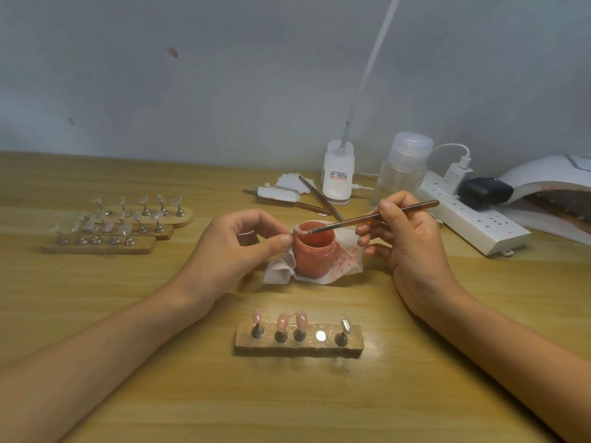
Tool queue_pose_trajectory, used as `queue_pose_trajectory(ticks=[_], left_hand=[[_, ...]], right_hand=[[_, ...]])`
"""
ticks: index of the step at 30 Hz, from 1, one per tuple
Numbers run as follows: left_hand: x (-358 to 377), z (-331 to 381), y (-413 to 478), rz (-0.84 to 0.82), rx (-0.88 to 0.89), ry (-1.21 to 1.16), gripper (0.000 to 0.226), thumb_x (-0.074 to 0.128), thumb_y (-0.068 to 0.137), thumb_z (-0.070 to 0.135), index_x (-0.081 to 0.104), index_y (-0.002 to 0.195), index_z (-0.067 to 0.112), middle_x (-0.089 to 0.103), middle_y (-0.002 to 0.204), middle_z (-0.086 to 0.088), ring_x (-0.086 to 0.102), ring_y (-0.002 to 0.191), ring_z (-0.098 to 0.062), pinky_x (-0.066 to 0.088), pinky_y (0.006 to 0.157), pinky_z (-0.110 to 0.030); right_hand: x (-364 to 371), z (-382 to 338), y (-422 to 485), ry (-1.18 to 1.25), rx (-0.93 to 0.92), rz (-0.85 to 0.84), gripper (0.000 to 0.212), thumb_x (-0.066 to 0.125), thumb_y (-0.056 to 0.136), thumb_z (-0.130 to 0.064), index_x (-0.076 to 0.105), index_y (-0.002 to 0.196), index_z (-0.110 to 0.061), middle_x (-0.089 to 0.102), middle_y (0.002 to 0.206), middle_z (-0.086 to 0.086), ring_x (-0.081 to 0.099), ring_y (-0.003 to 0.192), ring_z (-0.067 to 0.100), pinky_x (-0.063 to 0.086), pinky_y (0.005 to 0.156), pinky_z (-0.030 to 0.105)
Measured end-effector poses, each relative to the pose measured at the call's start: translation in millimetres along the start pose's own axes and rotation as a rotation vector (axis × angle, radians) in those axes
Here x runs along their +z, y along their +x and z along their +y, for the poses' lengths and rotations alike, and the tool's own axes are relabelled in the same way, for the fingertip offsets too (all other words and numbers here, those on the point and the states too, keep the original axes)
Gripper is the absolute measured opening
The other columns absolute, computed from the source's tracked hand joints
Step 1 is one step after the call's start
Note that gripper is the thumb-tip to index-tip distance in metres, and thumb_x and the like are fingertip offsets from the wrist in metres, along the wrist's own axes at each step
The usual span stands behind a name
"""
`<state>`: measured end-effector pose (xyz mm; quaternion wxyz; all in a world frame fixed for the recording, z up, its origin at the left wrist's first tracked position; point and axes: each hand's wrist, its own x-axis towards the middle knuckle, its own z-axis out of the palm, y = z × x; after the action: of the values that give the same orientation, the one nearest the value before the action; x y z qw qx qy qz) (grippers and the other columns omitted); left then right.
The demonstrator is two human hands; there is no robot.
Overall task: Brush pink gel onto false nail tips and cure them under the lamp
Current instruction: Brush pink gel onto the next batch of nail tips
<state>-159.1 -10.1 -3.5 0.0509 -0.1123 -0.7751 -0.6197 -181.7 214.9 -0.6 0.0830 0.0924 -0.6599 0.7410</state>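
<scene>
My left hand (236,247) pinches one nail tip (299,231) between thumb and forefinger, the other fingers loosely curled. I hold the tip right at the left rim of the open jar (315,254) of pink gel. My right hand (406,238) grips the brush (374,215) like a pen, thumb and fingers closed round the handle, and its bristles touch the tip.

The jar stands on a gel-stained tissue (281,270) in the middle of the table (160,394). Nearer to me lies a wooden stand (299,346). Its three left pegs carry pink tips (283,321), the fourth spot shows a bare metal disc, and the last peg holds a clear tip.

Three more stands (105,246) with clear tips sit well apart at the far left. The curing lamp (550,187) sits at the far right edge, beside a power strip (473,225). Tweezers (319,196), a clear bottle (404,167) and a desk lamp base (337,172) are behind the jar.
</scene>
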Motion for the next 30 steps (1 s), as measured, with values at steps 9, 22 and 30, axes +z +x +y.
queue_pose_trajectory(ticks=[9,22,30], left_hand=[[-0.5,2.3,-0.2,-0.011,-0.028,-0.014,0.02,0.072,0.067,0.043,0.074,0.077,0.027,0.074,0.088,0.0,0.055,0.058,-0.003,0.043,0.05,-0.012],[-0.3,3.4,0.4,-0.006,-0.053,-0.036,0.027,0.072,0.065,0.045,0.074,0.079,0.022,0.072,0.076,0.004,0.056,0.056,-0.001,0.043,0.048,-0.013],[0.5,3.7,-0.7,0.001,-0.054,-0.034,0.027,0.072,0.068,0.04,0.073,0.082,0.017,0.072,0.075,0.004,0.057,0.056,0.001,0.043,0.048,-0.012]], right_hand=[[0.2,0.2,0.5,-0.009,-0.011,-0.005,0.015,0.047,0.102,-0.023,0.052,0.091,-0.014,0.07,0.069,0.0,0.066,0.062,0.01,0.053,0.051,0.019],[-1.4,-0.1,-0.9,0.004,-0.019,0.022,0.015,0.046,0.103,-0.021,0.051,0.091,-0.013,0.068,0.067,0.0,0.065,0.061,0.01,0.051,0.049,0.019],[1.9,-1.9,-2.9,-0.029,-0.058,-0.022,0.015,0.048,0.101,-0.025,0.052,0.091,-0.014,0.07,0.07,0.0,0.067,0.064,0.012,0.051,0.05,0.019]])
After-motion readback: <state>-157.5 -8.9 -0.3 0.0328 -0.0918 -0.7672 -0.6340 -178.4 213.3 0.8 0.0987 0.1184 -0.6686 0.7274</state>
